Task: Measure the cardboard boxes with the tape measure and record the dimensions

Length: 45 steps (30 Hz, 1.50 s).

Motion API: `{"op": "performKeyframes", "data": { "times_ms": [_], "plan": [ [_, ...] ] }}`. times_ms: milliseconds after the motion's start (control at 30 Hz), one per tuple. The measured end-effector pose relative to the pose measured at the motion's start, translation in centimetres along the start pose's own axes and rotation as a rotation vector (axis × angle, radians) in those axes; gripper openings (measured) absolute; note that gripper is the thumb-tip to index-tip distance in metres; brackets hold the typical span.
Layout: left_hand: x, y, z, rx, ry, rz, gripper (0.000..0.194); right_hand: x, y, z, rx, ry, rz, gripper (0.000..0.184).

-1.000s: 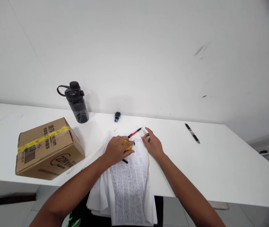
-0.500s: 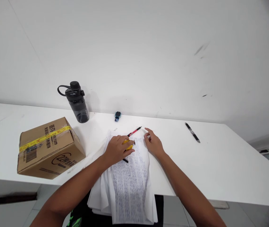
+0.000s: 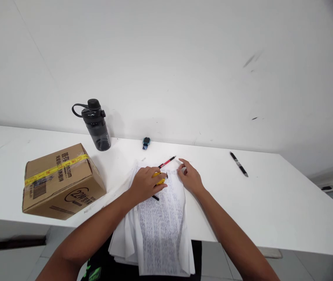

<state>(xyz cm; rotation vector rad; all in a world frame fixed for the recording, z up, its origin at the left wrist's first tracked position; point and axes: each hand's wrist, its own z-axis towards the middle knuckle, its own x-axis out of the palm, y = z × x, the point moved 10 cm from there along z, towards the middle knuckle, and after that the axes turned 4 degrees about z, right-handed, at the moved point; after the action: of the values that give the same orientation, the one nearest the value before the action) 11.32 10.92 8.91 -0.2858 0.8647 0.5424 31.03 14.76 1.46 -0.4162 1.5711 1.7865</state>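
My left hand is closed around a yellow tape measure, a small dark hook showing at its right end. Fingers cover much of it. Below that hand a short black end of some object pokes out; the rest is hidden. Both hands are over a stack of papers with dense handwriting, which hangs over the table's front edge. My right hand rests at the upper right edge of the papers, fingers loosely bent and apart, holding nothing. A red-and-black pen lies just beyond the papers, between the hands.
On the left of the white table sits a taped cardboard box. Behind it a dark water bottle stands near the wall. A small watch lies by the wall, and a black pen lies to the right.
The view has shifted very slightly. Both hands and the tape measure stay in nearly the same place on the papers.
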Motion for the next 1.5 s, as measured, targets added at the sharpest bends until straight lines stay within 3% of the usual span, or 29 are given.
{"op": "performKeyframes", "data": {
  "times_ms": [1500],
  "plan": [
    [-0.27, 0.05, -0.04, -0.01, -0.028, -0.014, 0.025, 0.06, 0.21, -0.13, -0.005, -0.013, -0.023, 0.045]
  ]
}}
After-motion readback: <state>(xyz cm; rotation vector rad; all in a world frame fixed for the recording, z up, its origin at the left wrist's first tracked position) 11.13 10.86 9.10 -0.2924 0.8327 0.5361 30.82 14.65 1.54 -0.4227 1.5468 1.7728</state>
